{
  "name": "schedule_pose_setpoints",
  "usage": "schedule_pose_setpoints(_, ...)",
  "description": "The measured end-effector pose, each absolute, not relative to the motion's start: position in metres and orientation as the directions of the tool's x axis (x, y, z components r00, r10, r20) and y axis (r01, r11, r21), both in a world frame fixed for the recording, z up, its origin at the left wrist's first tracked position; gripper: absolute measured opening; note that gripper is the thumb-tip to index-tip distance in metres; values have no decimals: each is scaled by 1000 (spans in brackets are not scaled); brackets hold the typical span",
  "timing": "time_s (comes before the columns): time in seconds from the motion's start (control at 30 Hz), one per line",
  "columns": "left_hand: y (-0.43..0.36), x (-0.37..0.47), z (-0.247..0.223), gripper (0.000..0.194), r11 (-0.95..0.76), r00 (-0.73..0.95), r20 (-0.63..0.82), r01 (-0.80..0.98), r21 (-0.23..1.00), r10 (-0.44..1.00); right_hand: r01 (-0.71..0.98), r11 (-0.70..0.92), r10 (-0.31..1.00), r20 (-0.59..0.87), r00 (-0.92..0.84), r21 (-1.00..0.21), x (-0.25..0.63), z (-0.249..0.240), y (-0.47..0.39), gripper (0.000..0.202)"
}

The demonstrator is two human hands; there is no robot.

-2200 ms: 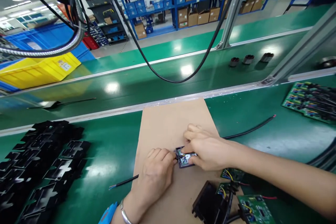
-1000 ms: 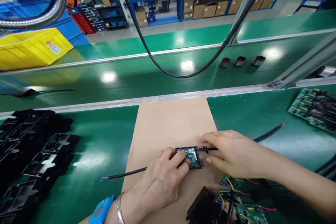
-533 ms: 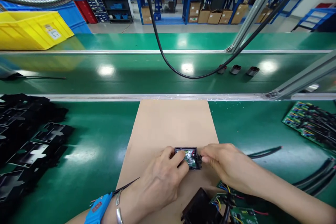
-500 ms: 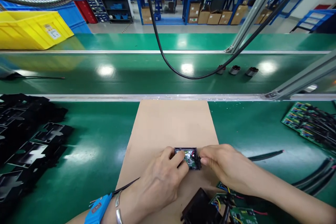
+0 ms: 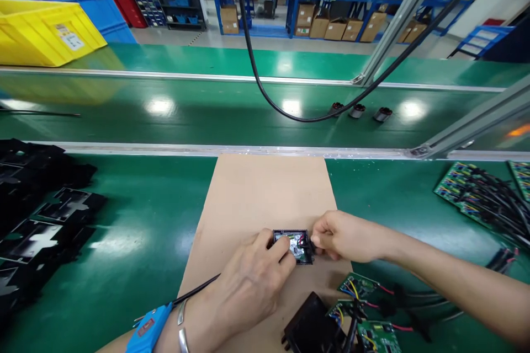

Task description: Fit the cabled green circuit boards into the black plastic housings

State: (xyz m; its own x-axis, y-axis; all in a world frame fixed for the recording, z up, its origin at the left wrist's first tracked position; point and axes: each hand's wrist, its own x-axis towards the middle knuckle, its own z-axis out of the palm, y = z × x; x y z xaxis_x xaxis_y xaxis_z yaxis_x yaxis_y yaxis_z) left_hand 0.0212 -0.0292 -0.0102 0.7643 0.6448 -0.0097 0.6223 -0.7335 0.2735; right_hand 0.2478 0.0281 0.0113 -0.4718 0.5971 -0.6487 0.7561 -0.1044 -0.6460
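Observation:
A small black plastic housing (image 5: 309, 261) with a green circuit board (image 5: 298, 248) inside lies on the brown board. My left hand (image 5: 256, 267) grips its left end, fingers over the near and far edges and partly on the circuit board. At the right end of the housing my right hand (image 5: 331, 236) is closed in a pinch; what lies between thumb and finger is hidden. Red and black wires show inside, close to those fingertips. My left wrist bears a blue wrist strap (image 5: 149, 328) and a metal bracelet; a black cord (image 5: 201, 288) runs beside it.
Nearer me are another black housing (image 5: 312, 322) and several circuit boards (image 5: 379, 336) with wires. Black plastic housings (image 5: 70, 207) pile up at left; wired boards (image 5: 476, 193) lie at right. A black cable (image 5: 269, 100) hangs ahead, near metal cylinders (image 5: 383, 115). The brown board (image 5: 269, 187) covers the middle.
My right hand has moved slightly up, its fingers curling more at the housing's right end. The left hand keeps its hold. The whole view has shifted a little.

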Motion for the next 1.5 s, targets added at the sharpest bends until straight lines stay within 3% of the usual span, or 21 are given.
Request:
schedule_pose_setpoints(0.13, -30, 22, -10, 32, -740, 763, 3, 625, 250, 646, 731, 231, 786, -320, -530, -642, 249, 26, 3, 14)
schedule_pose_setpoints(0.2, -30, 22, -11, 31, -743, 763, 25, 620, 252, 646, 678, 412, 756, -187, -628, -609, 249, 28, -7, 17)
schedule_pose_setpoints(0.3, -30, 22, -11, 31, -737, 754, 47, 624, 259, 655, 647, 516, 706, -149, -692, -561, 250, 23, -10, 22)
schedule_pose_setpoints(0.6, -30, 22, -10, 31, -751, 775, -11, 615, 242, 631, 687, 649, 676, -166, -718, -326, 247, 16, 2, 25)
schedule_pose_setpoints(0.8, -28, 24, -9, 66, -724, 758, -41, 636, 267, 651, 751, 644, 680, -338, -650, -148, 223, 27, 9, 15)
schedule_pose_setpoints(0.9, -29, 27, -6, 70, -710, 746, -59, 653, 266, 664, 774, 622, 704, -349, -619, -118, 223, 28, 12, 12)
schedule_pose_setpoints(1.0, -30, 30, -3, 65, -693, 726, -74, 678, 244, 684, 754, 623, 693, -300, -656, -210, 235, 26, 14, 12)
schedule_pose_setpoints(1.1, -30, 33, 1, 62, -686, 721, -86, 684, 248, 688, 654, 669, 648, -155, -746, -353, 249, 20, 17, 10)
schedule_pose_setpoints(1.17, -30, 35, 3, 61, -681, 720, -93, 685, 259, 688, 592, 709, 609, -90, -788, -384, 254, 13, 17, 11)
schedule_pose_setpoints(1.27, -29, 34, 3, 60, -671, 714, -106, 690, 270, 692, 544, 763, 562, -57, -825, -349, 255, 3, 15, 16)
schedule_pose_setpoints(1.5, -31, 30, -5, 75, -672, 705, -97, 702, 236, 702, 514, 851, 518, 8, -855, -112, 255, -4, 6, 12)
